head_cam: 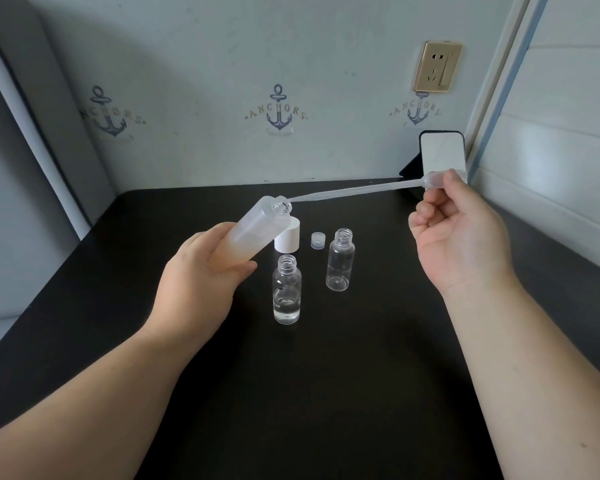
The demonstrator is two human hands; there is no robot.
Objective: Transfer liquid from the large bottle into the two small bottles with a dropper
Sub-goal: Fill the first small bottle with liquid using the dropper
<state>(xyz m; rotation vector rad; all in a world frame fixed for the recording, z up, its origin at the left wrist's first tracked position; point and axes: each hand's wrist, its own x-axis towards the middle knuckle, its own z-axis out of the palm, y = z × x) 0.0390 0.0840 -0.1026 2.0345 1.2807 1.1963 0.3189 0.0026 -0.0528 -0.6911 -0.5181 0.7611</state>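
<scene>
- The left hand (201, 271), left of centre in the frame, has its fingers and thumb wrapped round the lower body of the large bottle (253, 230), a frosted one held off the table and tilted so its open neck points up and to the right.
- The right hand (461, 233), at centre right, has its fingers curled in and pinches the bulb of the dropper (354, 191) at the top of the fist; the dropper runs nearly level to the left, and its tip meets the large bottle's mouth.
- Two small bottles stand upright and uncapped on the black table (326, 393), below the raised bottle: the nearer small bottle (287, 294) at centre holds a little clear liquid at its base, while the farther small bottle (340, 260) to its right looks empty.
- A white cap (288, 239) stands just behind the nearer small bottle, partly hidden by the large bottle; a small clear cap (316, 240) lies between it and the farther small bottle.
- Wide bare tabletop lies in the lower middle of the frame, between the forearms.
- At upper right a white-faced phone (442, 150) leans by the wall, close behind the dropper's bulb.
</scene>
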